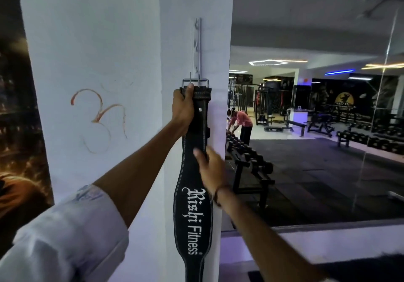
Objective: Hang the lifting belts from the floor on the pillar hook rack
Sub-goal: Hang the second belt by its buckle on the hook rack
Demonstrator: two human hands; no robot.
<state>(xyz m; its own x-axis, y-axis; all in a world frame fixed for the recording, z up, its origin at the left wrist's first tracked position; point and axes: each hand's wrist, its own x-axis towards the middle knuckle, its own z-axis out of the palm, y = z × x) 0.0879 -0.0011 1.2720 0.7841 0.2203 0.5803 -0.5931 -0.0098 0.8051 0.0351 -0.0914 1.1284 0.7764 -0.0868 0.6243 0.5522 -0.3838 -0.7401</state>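
Note:
A black lifting belt [192, 214] with white lettering hangs straight down against the white pillar [105, 41]. My left hand [182, 109] grips its top end just under the metal buckle [195, 82]. The buckle sits at the bottom end of the vertical metal hook rack [197, 45] fixed to the pillar. My right hand [211, 168] rests against the belt's right edge lower down, fingers loosely on it. The belt's lower end runs out of the frame.
To the right, a large mirror wall [328, 128] reflects a dumbbell rack [249, 161], benches and a person in a pink top [241, 124] bending over. A dark poster [17, 128] covers the wall to the left of the pillar.

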